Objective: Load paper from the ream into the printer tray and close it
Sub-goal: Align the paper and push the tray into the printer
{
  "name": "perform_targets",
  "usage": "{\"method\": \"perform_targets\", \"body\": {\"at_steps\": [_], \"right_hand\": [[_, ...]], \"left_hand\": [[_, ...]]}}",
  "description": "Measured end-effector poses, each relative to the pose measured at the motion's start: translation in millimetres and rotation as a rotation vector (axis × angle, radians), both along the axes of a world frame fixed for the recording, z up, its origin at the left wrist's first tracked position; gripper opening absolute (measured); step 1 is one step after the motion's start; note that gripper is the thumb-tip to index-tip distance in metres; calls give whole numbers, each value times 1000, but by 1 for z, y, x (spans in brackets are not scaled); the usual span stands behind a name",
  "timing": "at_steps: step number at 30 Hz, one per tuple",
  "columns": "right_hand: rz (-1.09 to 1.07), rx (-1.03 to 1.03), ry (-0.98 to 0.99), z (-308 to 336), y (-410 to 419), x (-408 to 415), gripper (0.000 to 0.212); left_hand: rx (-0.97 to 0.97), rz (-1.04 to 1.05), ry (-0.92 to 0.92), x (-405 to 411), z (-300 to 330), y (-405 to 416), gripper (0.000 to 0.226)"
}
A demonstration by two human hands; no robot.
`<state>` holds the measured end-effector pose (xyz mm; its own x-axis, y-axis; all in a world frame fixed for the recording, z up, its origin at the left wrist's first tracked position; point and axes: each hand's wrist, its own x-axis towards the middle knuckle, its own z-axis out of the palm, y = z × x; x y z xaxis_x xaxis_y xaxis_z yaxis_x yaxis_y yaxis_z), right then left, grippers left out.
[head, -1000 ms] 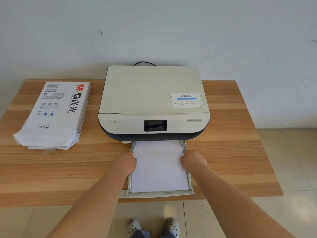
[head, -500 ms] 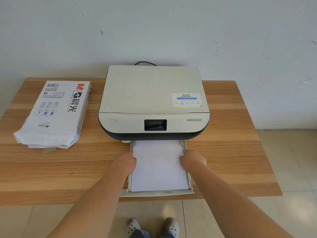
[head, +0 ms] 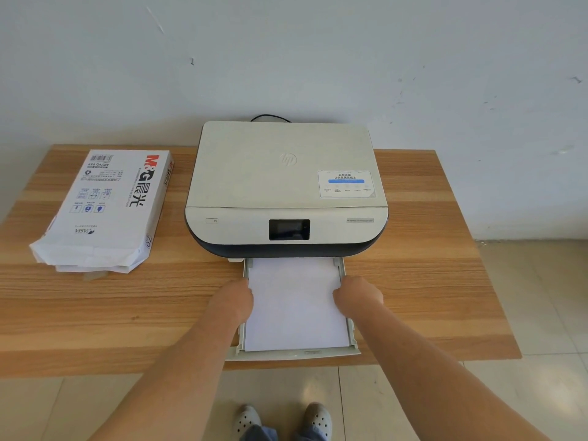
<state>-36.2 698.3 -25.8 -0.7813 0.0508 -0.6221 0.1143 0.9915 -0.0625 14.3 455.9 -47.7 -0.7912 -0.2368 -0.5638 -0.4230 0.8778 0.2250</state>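
Nothing moved: tray (head: 352,334) w/ paper (head: 294,303), both hands (head: 234,299) on sides.

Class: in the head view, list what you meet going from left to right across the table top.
Paper ream → left hand → paper in the printer tray → right hand.

Tray (head: 352,332) flanked by bare table (head: 429,297); ream (head: 105,211) well left.
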Motion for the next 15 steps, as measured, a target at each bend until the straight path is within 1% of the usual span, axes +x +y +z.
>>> {"method": "perform_targets", "body": {"at_steps": [5,8,10,11,15], "right_hand": [[52,-5,31,5,4,4,35],[105,-32,61,8,8,7,33],[189,-38,111,10,9,10,32],[197,-60,149,12,10,13,31],[207,-151,240,15,10,32,36]], "left_hand": [[-24,-36,35,6,7,-1,39],[-43,-47,90,10,15,-1,36],[-58,-65,151,13,20,0,32],[-65,-80,183,15,22,1,31],[-60,-162,264,29,26,5,40]]}}
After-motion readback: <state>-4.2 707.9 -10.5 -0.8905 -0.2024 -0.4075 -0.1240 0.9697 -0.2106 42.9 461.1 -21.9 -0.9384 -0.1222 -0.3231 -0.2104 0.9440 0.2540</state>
